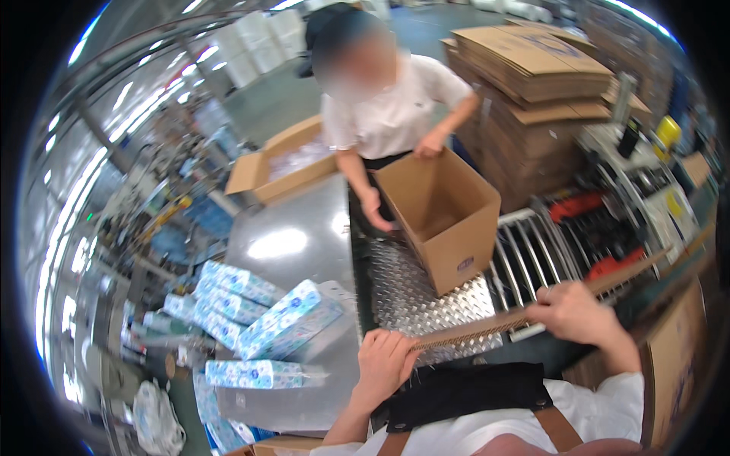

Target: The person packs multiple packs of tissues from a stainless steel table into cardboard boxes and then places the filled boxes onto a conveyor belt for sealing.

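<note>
My left hand [384,363] and my right hand [576,313] both grip a flat folded cardboard sheet [487,327], held edge-on in front of my chest, slanting up to the right. Beyond it, an open brown cardboard box [441,216] lies tilted on a ridged metal plate [414,292]. A person in a white shirt [391,106] across the table holds that box with both hands, one on its rim and one at its lower flap.
Blue and white wrapped packs [258,311] lie piled on the steel table [293,235] at left. Another open carton [285,159] sits at the table's far end. Stacked flat cardboard [532,76] stands at back right beside a roller conveyor [532,254].
</note>
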`<state>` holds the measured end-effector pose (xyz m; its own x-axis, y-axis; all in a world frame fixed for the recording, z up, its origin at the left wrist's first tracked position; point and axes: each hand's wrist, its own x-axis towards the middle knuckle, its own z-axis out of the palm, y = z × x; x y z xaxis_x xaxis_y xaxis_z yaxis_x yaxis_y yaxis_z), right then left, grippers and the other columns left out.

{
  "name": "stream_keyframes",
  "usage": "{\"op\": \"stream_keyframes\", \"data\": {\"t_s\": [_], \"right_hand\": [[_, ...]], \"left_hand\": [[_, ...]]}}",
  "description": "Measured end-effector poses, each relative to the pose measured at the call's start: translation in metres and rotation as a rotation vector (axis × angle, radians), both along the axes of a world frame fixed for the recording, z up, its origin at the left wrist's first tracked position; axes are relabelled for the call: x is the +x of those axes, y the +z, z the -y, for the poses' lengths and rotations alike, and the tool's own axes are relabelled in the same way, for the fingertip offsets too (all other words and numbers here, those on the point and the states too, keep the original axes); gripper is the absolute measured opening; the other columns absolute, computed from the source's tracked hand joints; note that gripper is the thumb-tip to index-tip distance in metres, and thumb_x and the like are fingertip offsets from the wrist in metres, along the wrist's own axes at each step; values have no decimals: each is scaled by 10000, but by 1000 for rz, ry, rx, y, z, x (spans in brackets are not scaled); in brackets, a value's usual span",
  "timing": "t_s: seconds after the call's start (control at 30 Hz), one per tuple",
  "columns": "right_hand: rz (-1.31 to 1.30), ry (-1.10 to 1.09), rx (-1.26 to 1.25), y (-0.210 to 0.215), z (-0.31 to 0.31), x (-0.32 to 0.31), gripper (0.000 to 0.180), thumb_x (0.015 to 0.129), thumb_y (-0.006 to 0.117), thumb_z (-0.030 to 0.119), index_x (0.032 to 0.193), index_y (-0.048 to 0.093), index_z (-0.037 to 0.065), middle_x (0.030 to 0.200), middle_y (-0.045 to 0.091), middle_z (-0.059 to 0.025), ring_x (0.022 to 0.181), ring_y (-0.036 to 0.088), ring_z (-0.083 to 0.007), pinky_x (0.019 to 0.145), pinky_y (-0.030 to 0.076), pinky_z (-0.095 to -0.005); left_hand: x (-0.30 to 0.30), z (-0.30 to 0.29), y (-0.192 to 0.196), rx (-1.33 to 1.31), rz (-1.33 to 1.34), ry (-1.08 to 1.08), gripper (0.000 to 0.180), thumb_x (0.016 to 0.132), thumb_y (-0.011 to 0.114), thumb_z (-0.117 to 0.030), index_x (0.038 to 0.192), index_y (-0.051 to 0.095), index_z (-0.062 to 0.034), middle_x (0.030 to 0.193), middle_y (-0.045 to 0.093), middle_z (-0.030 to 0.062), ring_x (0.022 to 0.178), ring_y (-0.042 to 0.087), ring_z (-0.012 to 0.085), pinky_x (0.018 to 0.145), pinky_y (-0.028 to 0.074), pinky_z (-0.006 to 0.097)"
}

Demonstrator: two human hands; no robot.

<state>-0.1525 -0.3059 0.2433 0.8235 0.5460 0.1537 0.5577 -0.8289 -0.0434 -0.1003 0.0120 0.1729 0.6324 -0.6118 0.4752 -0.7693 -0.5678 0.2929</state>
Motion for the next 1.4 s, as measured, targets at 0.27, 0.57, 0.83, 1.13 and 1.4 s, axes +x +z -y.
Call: {"op": "stream_keyframes", "data": {"t_s": [0.27,0.57,0.83,1.13,1.4], "right_hand": [[-33,198,235,-110,-114,89,168,765,597,268,809,529,121,744,564,-43,675,609,-237,541,471,-371],[-188,-105,153,-83,-7,77,423,786,544,402,1060,555,79,921,582,-145,972,498,-310,977,234,-530],[-573,-427,-169,-72,54,111,630,784,375,652,910,690,122,895,644,-170,950,570,-342,838,433,-401],[-555,-187,-139,-75,77,141,630,774,435,650,1050,612,112,930,622,-182,881,581,-358,795,452,-407],[-334,-139,-576,-61,103,107,563,739,535,603,1013,592,114,720,620,-184,674,607,-350,591,477,-433]], "left_hand": [[-17,-36,-30,90,-101,625,553,653,691,-182,1159,478,-114,1134,447,105,1099,416,276,961,234,563],[-13,5,-71,39,122,521,594,747,631,-270,1285,420,-132,1364,333,157,1231,350,280,1031,163,495],[-23,1,-71,20,113,459,549,737,643,-277,1242,480,-141,1314,393,180,1195,399,278,1013,175,481],[-44,9,-85,-128,204,518,423,703,688,-308,1099,595,-190,1195,510,83,1123,446,226,1026,159,440],[-26,28,-81,-587,340,506,192,689,688,-214,637,523,-132,631,455,-9,640,455,168,745,287,347]]}}
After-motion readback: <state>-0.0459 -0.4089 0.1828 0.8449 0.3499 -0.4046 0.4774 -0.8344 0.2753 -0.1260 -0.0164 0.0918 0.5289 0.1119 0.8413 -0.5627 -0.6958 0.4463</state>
